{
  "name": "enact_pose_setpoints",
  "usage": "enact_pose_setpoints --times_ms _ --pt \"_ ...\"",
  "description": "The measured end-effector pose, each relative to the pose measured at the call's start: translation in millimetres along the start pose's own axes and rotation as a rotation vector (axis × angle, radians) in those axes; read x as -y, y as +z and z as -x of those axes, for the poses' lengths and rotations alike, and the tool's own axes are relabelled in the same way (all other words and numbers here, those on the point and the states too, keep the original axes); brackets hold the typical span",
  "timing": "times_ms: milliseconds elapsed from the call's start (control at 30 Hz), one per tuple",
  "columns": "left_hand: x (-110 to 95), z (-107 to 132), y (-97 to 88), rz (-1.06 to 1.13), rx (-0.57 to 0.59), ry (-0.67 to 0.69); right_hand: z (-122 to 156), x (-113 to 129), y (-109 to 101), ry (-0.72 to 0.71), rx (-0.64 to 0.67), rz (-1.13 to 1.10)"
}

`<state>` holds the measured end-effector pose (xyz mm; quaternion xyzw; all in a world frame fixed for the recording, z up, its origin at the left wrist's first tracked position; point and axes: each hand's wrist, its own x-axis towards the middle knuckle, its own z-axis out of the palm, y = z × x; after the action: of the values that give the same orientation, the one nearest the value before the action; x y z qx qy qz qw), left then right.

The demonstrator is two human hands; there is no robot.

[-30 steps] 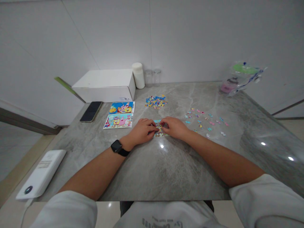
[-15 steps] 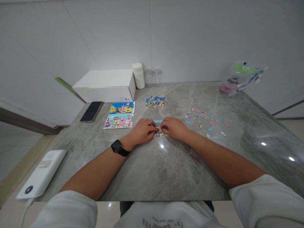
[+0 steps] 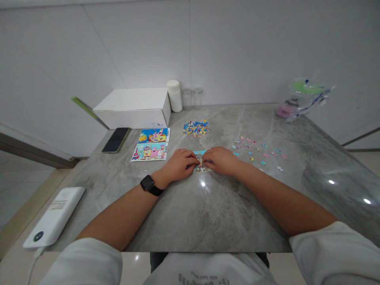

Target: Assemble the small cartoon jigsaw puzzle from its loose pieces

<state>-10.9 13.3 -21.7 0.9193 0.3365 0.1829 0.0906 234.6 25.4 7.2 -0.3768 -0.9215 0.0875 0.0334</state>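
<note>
A small, partly assembled jigsaw puzzle [image 3: 201,163] lies on the grey marble table [image 3: 208,209]. My left hand [image 3: 178,163], with a black watch on its wrist, rests fingers-down on the puzzle's left side. My right hand [image 3: 221,159] presses on its right side. The fingertips of both hands meet over the puzzle and hide most of it. Whether a loose piece is pinched between them cannot be told. A heap of loose pieces [image 3: 195,128] lies behind the puzzle. Scattered pieces [image 3: 257,152] lie to the right of my right hand.
Two cartoon reference cards [image 3: 150,151] lie left of my hands, a dark phone [image 3: 115,139] beyond them. A white box [image 3: 135,107], a white bottle [image 3: 174,95] and two clear jars [image 3: 191,97] stand at the back. A plastic bag [image 3: 301,99] sits far right, a white device [image 3: 53,217] near left.
My hands have stayed on the puzzle, with only slight finger shifts. The view has moved a little.
</note>
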Motion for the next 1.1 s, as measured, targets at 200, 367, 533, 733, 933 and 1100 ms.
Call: enact_pose_setpoints --times_ms 200,367,533,733,933,1100 --pt "0.9 -1.4 0.2 0.04 -0.023 -0.078 -1.2 -4.7 4.4 -0.062 -0.023 -0.038" --pt "1.5 -1.6 0.3 0.062 -0.03 -0.108 -2.2 -8.4 5.5 -0.056 -0.066 -0.06" --pt "1.3 -1.6 0.0 0.062 -0.032 -0.102 -3.1 -10.8 6.9 -0.027 -0.074 -0.045" --pt "1.1 -2.4 -0.3 0.082 -0.049 -0.107 -3.6 -13.6 13.7 -0.043 -0.085 -0.074" --pt "4.2 -2.1 0.6 0.084 -0.202 -0.166 -1.6 -12.8 7.8 -0.015 -0.152 -0.12" --pt "10.6 -1.6 1.9 0.083 -0.303 -0.228 -1.1 -13.6 3.5 -0.004 -0.242 -0.202"
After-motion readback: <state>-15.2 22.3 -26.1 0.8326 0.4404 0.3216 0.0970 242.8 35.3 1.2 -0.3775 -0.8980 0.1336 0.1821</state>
